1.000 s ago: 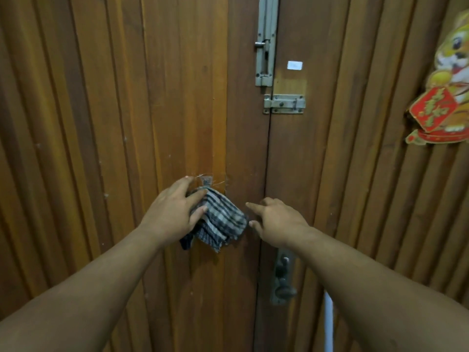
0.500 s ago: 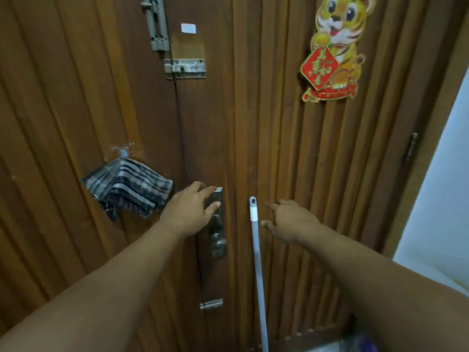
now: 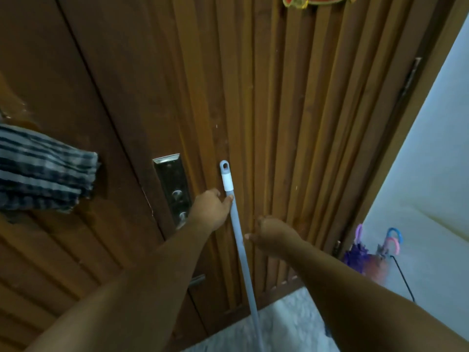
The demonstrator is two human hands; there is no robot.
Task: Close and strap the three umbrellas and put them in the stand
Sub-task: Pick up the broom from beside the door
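The grey pole [image 3: 239, 247] only leans on the wooden door [image 3: 279, 123]; a careless nudge could tip it sideways toward the umbrellas [image 3: 365, 252], which stand bunched in the stand [image 3: 403, 278] at four o'clock, near the wall. The left hand [image 3: 212, 212] reaches forward, fingers [image 3: 229, 198] loosely curled, touching the pole below its white cap. The right hand [image 3: 272, 231] hovers just right of it, fingers relaxed, holding nothing.

Striped cloth [image 3: 43, 174] and red decoration [image 3: 318, 0] cut by edges; blurred umbrellas [image 3: 368, 252], pole's [image 3: 241, 250] foot offscreen.
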